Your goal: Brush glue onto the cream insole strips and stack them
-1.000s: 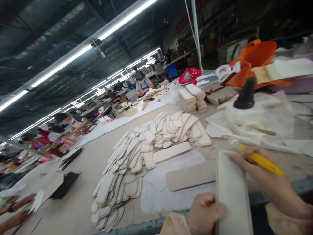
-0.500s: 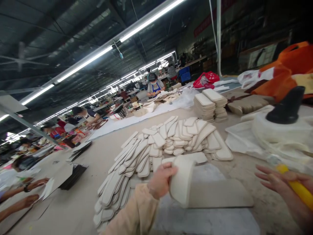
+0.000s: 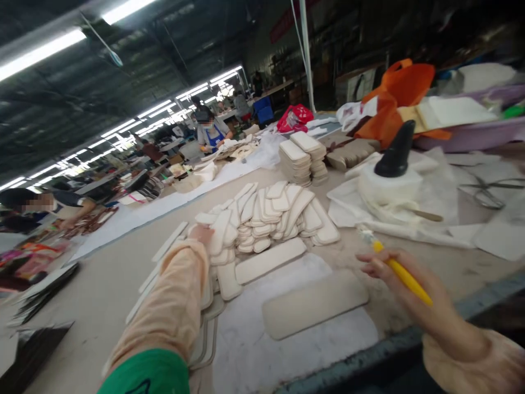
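Note:
My left hand (image 3: pixel 202 234) reaches into a spread pile of off-white, round-cornered flat pieces (image 3: pixel 256 216) and touches it near a long piece. Its fingers are blurred and partly hidden, so I cannot tell whether they grip one. My right hand (image 3: pixel 396 268) is closed around a yellow-handled brush (image 3: pixel 408 279), whose tip carries white paste, held above the table. A single long beige piece (image 3: pixel 315 303) lies flat on a whitish sheet (image 3: pixel 295 358) between my hands. Another long piece (image 3: pixel 270 260) rests just behind it, against the pile.
Neat stacks of pieces (image 3: pixel 295 158) stand behind the pile. A white tub (image 3: pixel 389 183) with a black cone on top sits at right, with scissors (image 3: pixel 488 191) farther right. Dark sheets (image 3: pixel 35 350) lie at left. The table edge (image 3: pixel 348 372) runs close in front. Co-workers sit beyond.
My left hand has moved from above the long beige piece, where it held a bent piece, leftward to the pile. The view has swung right. My right hand still holds the brush.

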`<state>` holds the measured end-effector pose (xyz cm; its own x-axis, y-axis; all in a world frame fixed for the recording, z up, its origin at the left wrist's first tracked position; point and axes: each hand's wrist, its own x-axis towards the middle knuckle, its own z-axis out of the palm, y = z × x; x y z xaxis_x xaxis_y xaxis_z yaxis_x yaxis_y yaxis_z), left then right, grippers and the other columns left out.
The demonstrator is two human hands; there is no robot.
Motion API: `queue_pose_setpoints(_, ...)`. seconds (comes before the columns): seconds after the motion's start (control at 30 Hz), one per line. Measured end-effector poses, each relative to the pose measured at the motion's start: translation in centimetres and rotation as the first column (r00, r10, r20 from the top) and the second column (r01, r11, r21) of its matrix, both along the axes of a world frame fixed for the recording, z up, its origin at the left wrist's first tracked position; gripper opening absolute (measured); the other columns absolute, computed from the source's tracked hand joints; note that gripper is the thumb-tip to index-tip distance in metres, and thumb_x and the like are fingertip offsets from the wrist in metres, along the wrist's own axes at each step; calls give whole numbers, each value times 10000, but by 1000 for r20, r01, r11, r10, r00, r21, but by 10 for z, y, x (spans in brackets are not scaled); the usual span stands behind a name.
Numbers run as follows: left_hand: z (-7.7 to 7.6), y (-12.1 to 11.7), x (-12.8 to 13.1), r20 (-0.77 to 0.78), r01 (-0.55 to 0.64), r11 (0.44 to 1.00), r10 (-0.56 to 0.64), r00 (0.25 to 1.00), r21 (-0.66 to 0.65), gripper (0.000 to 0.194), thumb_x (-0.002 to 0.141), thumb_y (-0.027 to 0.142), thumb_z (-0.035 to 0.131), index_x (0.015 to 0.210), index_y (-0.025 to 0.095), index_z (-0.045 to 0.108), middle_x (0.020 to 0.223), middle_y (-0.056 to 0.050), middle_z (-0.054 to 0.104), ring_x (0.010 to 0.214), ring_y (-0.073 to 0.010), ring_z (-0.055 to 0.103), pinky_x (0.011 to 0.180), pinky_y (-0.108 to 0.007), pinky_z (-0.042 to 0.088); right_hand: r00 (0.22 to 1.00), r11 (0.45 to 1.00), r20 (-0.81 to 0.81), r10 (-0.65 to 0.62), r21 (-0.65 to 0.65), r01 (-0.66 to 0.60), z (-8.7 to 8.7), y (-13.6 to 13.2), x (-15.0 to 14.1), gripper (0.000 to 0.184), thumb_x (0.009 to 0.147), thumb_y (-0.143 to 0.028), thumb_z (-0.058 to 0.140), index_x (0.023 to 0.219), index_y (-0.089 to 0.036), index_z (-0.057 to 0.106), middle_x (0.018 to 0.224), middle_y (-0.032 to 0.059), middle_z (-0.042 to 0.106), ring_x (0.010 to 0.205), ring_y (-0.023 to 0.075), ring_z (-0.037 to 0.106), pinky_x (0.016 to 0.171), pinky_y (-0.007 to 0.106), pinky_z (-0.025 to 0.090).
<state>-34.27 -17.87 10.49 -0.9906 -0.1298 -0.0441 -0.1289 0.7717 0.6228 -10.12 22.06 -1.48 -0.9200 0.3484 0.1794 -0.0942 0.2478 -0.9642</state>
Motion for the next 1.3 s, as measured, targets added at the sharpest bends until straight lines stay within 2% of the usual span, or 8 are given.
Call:
queue_pose_setpoints(0.17,-17,7,40,-131,-30,967,-3,991,-253,425,806,326,636,1138,73,558,1272,-128,530,1269,-351,401,1059,-538,273,1000,1000,-12,12,-28,-12,0,1,1,227,903,-460,491,992,-264,560,824,33,638,659,168,585,647,324,504)
queue_pose_setpoints(0.27,-48,25,109,-176,169,950,-219,960,-262,485,806,411,613,1222,170,544,1292,-80,558,1235,-254,473,1073,-379,345,999,998,-32,13,55,-11,-3,3,4,252,924,-444,453,1055,-273,584,698,11,569,579,155,518,572,311,436)
queue_pose_setpoints(0.37,-92,42,183,-193,559,790,-607,771,-251,645,791,443,634,1341,165,445,1356,-136,504,1274,-273,434,1085,-417,354,999,991,-43,15,130,-9,-4,1,9,281,932,-442,430,1085,-279,600,629,6,500,548,167,475,553,333,390)
queue_pose_setpoints(0.5,-137,50,232,-121,618,766,-640,758,-180,887,722,473,706,1433,150,283,1400,-178,431,1292,-307,393,1080,-477,348,996,995,15,83,48,-84,-3,-14,23,313,932,-473,404,1094,-276,585,585,2,450,518,170,417,507,329,328)
queue_pose_setpoints(0.67,-152,46,233,-154,596,791,-611,776,-137,857,733,419,709,1424,156,275,1345,-172,478,1258,-310,415,1077,-502,329,954,919,114,278,-319,-230,-1,-63,40,381,944,-540,313,1028,-240,533,542,-16,441,465,136,369,449,275,279)
queue_pose_setpoints(0.83,-153,47,232,-166,565,822,-568,806,-70,1017,676,398,765,1465,199,155,1320,-146,504,1227,-307,442,1042,-495,368,859,817,205,469,-469,-334,1,-123,36,396,927,-560,375,951,-192,520,492,-48,408,433,96,312,435,239,231)
queue_pose_setpoints(1.07,-155,48,232,-190,536,844,-528,827,-15,1121,624,344,811,1475,207,94,1257,-124,548,1169,-282,489,1003,-477,407,790,833,346,506,-433,-344,-3,-164,23,399,917,-568,404,896,-184,512,477,-74,422,436,72,339,453,209,271)
queue_pose_setpoints(1.3,-152,49,232,-137,518,855,-518,845,-34,1065,656,299,779,1477,211,107,1248,-94,573,1183,-272,480,1020,-469,399,852,958,444,276,-197,-208,1,-134,18,346,913,-514,422,884,-193,548,473,-73,433,446,76,368,473,211,302)
